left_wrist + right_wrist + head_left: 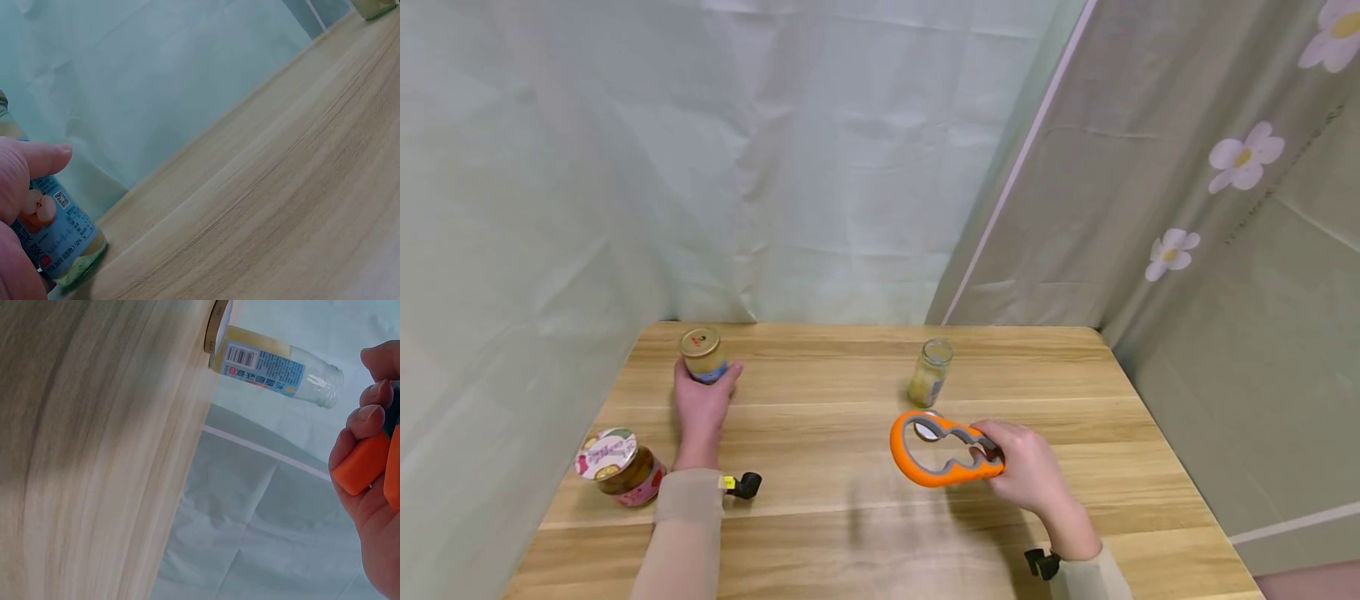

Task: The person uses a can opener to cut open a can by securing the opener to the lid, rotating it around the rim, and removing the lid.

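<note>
At the far left of the table, my left hand (pixel 700 412) grips a glass jar (pixel 702 343) with a gold lid. Its blue label with an apple picture shows in the left wrist view, the thumb lying across the glass. My right hand (pixel 1030 467) holds an orange and grey jar opener (pixel 936 479) by its handles, raised over the table. Just beyond the opener stands a lidless glass jar (pixel 930 375) with pale yellow contents low inside. A loose lid (pixel 217 328) is near that jar's base, partly hidden behind the opener in the head view.
A wider jar (pixel 636 479) of dark contents, with a printed pink and white top, stands left of my left forearm. Light curtains (pixel 820 167) hang behind the wooden table (pixel 805 467) and along its sides.
</note>
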A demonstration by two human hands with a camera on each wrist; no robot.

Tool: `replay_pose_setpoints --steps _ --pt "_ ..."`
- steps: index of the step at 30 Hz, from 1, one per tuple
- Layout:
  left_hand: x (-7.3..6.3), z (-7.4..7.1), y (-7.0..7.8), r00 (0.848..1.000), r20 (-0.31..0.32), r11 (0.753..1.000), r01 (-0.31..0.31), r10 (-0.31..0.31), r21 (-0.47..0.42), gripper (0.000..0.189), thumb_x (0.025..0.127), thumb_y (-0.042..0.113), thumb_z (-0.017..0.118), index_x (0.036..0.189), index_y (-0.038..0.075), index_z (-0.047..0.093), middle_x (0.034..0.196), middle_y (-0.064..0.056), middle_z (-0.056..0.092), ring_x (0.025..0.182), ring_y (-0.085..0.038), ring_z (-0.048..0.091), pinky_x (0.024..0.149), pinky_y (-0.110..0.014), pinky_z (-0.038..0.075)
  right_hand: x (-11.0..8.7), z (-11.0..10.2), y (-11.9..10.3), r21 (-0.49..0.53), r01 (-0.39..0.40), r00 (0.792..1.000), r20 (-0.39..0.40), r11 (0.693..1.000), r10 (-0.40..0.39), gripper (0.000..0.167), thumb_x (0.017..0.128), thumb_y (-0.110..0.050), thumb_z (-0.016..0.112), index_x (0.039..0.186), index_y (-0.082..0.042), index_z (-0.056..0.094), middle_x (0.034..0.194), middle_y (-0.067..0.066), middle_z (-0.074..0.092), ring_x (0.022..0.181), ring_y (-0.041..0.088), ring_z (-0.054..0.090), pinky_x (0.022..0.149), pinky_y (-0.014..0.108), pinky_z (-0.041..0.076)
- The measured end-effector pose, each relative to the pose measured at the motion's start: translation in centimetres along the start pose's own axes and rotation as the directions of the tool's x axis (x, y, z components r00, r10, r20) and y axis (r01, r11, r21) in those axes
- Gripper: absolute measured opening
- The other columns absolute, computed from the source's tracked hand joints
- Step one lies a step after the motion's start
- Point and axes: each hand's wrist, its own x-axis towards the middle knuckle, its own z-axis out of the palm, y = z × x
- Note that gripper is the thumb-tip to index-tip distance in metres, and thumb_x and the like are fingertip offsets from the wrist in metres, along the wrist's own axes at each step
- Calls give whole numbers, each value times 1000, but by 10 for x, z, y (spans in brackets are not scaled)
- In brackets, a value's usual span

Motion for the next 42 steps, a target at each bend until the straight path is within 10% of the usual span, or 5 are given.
replay_pose_setpoints --steps 32,42 --pt "-8 7 8 996 72 999 49 -50 18 70 89 22 89 147 13 51 130 -2 57 127 -23 51 115 -45 36 -2 -4 -1 -1 -40 999 27 999 40 32 76 -4 83 103 -20 75 79 -16 61 67 -1 50 62 28 48" --pt "-36 25 41 971 237 1000 14 -19 25 64 90 26 89 140 12 52 122 -4 60 109 -18 56 100 -37 43 -3 -3 1 2 -9 1000 5 1000 9 33 73 -1 81 99 -21 72 75 -18 54 65 0 45 60 26 43"
